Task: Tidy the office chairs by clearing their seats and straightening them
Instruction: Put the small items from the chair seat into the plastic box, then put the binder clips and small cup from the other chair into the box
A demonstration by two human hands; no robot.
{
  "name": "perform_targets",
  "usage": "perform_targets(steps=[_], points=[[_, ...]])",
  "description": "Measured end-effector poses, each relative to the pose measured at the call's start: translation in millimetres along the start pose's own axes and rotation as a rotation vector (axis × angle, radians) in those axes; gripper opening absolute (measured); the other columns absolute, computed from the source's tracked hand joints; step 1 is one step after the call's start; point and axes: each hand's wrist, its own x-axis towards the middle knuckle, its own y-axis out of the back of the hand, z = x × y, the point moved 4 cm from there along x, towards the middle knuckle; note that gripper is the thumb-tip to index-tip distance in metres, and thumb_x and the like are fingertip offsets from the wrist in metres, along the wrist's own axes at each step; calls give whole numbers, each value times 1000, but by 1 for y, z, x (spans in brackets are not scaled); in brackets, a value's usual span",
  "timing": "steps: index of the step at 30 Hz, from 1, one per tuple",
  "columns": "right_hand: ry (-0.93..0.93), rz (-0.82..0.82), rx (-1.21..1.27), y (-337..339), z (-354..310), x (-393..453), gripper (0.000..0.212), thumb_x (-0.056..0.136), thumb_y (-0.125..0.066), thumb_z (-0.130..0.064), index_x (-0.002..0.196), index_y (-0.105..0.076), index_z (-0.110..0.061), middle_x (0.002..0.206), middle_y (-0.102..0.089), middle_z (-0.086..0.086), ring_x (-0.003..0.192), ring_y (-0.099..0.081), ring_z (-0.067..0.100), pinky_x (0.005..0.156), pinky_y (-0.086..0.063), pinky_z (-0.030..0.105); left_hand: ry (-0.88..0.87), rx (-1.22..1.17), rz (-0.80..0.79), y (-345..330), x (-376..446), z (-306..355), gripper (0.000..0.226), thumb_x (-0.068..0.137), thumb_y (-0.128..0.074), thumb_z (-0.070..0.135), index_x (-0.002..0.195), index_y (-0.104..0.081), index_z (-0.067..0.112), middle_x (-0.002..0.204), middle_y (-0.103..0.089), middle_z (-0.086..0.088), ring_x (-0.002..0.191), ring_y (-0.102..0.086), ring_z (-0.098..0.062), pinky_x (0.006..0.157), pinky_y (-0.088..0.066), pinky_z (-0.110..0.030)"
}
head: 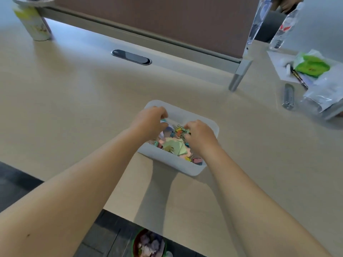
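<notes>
Both hands were down inside the white plastic bin (187, 166), and everything else could be placed from it. The left hand (151, 120) curled over the far-left corner, fingers bent, seemingly on some pale paper, though whether it actually gripped anything I could not tell. The right hand (199, 135) sat near the middle of the right side, fingers tucked down among the coloured binder clips (181, 131) and sticky notes (175, 145) (again, hold or mere touch was hidden). Neither hand was nearer; the bin lay straight ahead, its long axis slanting from far-left to near-right.

The bin rested on a beige desk (74, 108), close to its near edge. Beyond it stood a brown partition (157, 19) with a cable grommet (131, 57) at its foot. Well off to the far left was a wipes canister (34, 25); to the far right, water bottles (282, 26), a pen (298, 76) and a green packet (312, 66).

No office chair showed anywhere, so I judged the chairs lay behind or below the person. Under the desk edge a green-rimmed bowl (149, 243) peeked out.
</notes>
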Motion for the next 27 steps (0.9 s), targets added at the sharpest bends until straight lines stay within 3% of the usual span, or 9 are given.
perform_targets(steps=[5, 12, 20, 27], points=[[169, -9, 13, 2, -70, -5, 30, 90, -45, -7, 117, -58, -3, 124, -58, 17, 113, -52, 34, 88, -44, 36, 75, -49, 101, 42, -42, -39, 32, 93, -51, 17, 123, -54, 8, 128, -57, -10, 116, -52, -26, 96, -41, -33], [386, -49, 38, -26, -213, -51, 30, 91, -49, -14, 119, -58, -7, 126, -59, 14, 113, -55, 31, 94, -44, 36, 263, -94, 257, 109, -156, -164, 32, 93, -51, 20, 123, -54, 9, 130, -57, -8, 116, -54, -24, 96, -43, -35], [608, -151, 107, -107, -404, -157, 30, 92, -46, -12, 119, -57, -7, 126, -59, 12, 113, -55, 28, 95, -44, 34, 495, -116, 429, 175, -342, -319, 29, 91, -54, 20, 117, -58, 8, 125, -59, -11, 114, -55, -26, 95, -44, -35], [911, -336, 66, -199, -585, -270, 24, 92, -48, -10, 112, -59, -4, 121, -59, 13, 107, -56, 28, 86, -46, 34, 883, -139, 610, 207, -550, -449, 28, 90, -55, 20, 115, -59, 8, 124, -61, -12, 113, -56, -27, 93, -45, -36]])
